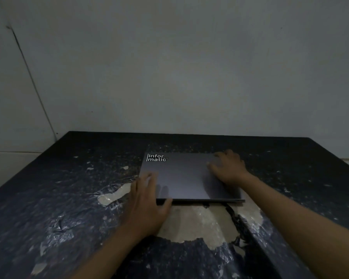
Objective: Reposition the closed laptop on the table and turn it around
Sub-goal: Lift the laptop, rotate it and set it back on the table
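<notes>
A closed grey laptop (186, 178) lies flat in the middle of the dark table (73, 198). A white "Informatic" sticker (156, 157) marks its far left corner. My left hand (149, 202) grips the near left corner, fingers on the lid and thumb under the front edge. My right hand (227, 168) rests palm down on the far right part of the lid, fingers curled over it.
The table's dark covering is torn, with a large pale bare patch (201, 222) just in front of the laptop and smaller flakes to the left. A plain wall (179, 77) rises right behind the table's far edge.
</notes>
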